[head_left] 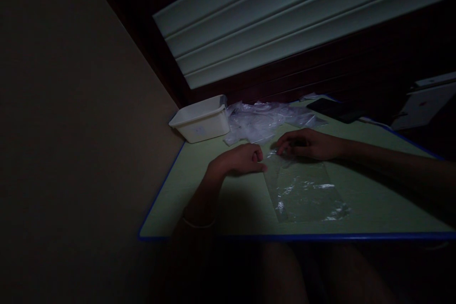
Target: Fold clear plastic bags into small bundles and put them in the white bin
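Observation:
A clear plastic bag (306, 199) lies flat on the pale green table (185, 190), its shiny creases catching the light. At its far edge, my right hand (309, 144) has its fingers curled down onto the film and appears to pinch it. My left hand (244, 158) rests just beside the bag's left edge, fingers bent and thumb apart from them, with nothing visible between. Past both hands, a loose heap of clear plastic bags (256, 121) spreads over the back of the table.
A white plastic bin (204, 121) with a small label stands at the back left, against the wall. Toward the back right lies a dark flat object (335, 109). Blue edging (249, 237) runs along the table's front. The room is dim.

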A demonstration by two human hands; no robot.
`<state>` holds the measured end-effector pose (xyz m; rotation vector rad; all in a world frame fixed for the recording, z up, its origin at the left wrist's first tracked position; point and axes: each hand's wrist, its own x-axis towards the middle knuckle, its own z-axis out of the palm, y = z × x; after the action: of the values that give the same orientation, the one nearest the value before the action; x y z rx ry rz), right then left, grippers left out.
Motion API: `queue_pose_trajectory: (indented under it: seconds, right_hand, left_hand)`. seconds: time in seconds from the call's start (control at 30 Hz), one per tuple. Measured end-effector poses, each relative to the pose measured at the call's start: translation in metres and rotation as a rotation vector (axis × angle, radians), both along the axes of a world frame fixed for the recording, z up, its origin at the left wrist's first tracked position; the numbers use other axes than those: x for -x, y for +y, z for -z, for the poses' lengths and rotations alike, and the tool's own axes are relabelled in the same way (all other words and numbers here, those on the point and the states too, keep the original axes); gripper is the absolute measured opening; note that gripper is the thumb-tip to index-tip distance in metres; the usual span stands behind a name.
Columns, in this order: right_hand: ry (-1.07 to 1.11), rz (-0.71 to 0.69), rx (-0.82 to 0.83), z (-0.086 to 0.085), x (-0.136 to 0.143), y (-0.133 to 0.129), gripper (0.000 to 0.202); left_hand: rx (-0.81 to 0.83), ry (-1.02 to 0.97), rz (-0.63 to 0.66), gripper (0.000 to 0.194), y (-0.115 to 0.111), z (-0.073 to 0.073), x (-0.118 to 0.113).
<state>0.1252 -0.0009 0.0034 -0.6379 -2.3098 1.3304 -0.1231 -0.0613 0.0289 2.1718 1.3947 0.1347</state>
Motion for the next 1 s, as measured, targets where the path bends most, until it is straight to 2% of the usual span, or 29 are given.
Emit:
queue_pose_trajectory:
  seconds: [0.2,0.43,0.63,0.9,1.0]
  right_hand:
    - [-0.008,-0.015,-0.014,-0.002,0.000,-0.001,0.040]
    - [-0.003,-0.018,-0.029,0.000,-0.001,0.001,0.038]
    - [-0.013,-0.020,-0.035,-0.001,0.000,0.000,0.035]
    - [-0.007,-0.019,-0.025,-0.001,-0.001,0.000,0.038]
    - [-0.006,-0.013,-0.013,-0.001,-0.001,0.001,0.039]
  left_hand:
    - [-0.088,-0.031,0.034,0.014,-0.001,-0.003,-0.006]
    - [0.021,-0.018,0.164,0.013,-0.010,-0.006,-0.016]
    - [0.118,0.076,0.118,0.030,-0.014,-0.012,-0.016]
    - [0.008,0.177,0.104,0.050,-0.025,-0.015,-0.022]
    - [0.027,0.176,0.096,0.051,-0.027,-0.018,-0.023]
